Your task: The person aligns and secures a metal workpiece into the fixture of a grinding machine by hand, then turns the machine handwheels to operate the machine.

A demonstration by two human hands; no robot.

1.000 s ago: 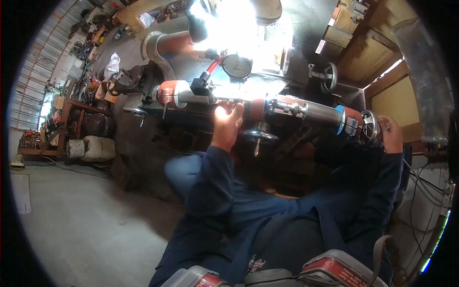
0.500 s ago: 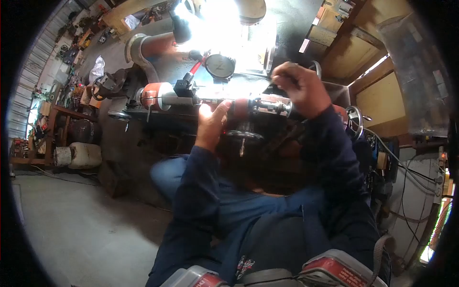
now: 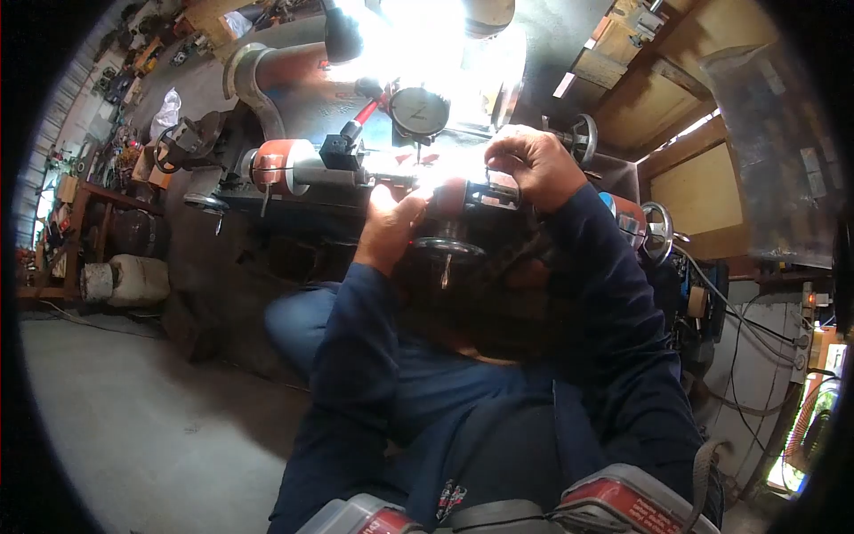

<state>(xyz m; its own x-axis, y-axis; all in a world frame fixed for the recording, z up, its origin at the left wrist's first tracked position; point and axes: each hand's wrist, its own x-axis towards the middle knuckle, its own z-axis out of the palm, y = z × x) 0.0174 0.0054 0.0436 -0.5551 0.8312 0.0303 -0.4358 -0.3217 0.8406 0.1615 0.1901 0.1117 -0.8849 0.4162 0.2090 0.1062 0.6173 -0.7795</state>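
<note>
A machine with a long bar runs from left to right, with an orange-red collar (image 3: pixel 285 167) at its left. Near its middle is my left hand (image 3: pixel 386 227), thumb and fingers closed at the bar; glare hides what lies between them. My right hand (image 3: pixel 543 171) is further right, over the bar, its fingers curled in a pinch. What they hold, if anything, is hidden. Between and above my hands stands a round dial gauge (image 3: pixel 420 110), its stem pointing down. A red arm (image 3: pixel 365 112) and a black block (image 3: pixel 342 152) are beside it.
A handwheel (image 3: pixel 448 246) sticks out toward me below my hands. Another handwheel (image 3: pixel 658 230) is at the right end. A very bright lamp (image 3: pixel 414 40) washes out the back. A white tank (image 3: pixel 140 280) lies on the floor at the left.
My right hand has come down and left to the bar, closer to my left hand. My left hand stays at the bar. The view has shifted slightly.
</note>
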